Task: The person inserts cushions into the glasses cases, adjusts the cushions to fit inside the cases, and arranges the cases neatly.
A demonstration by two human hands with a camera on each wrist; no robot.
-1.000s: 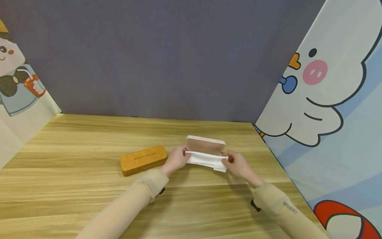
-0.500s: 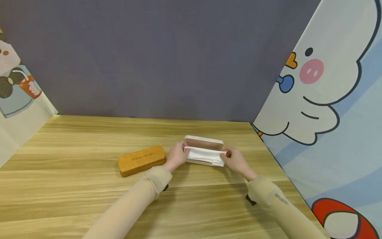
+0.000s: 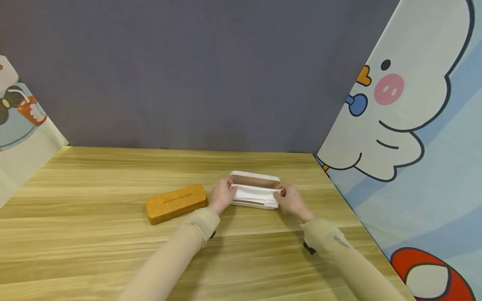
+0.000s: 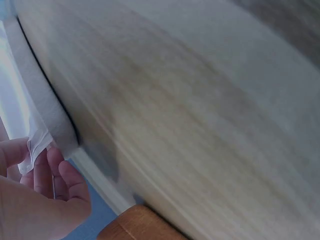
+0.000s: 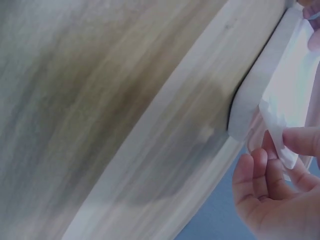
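Head | left hand (image 3: 221, 196), right hand (image 3: 293, 200) | pinch cloth (image 3: 253, 193) (over open case (image 3: 254, 179))

Site was a partitioned booth, exact use undetermined: wood-grain tabletop (image 3: 94, 251) beneath the fingers (image 5: 244, 180), grey partition (image 3: 207, 75) beyond them, cartoon-printed panels (image 3: 421, 83) to either side.
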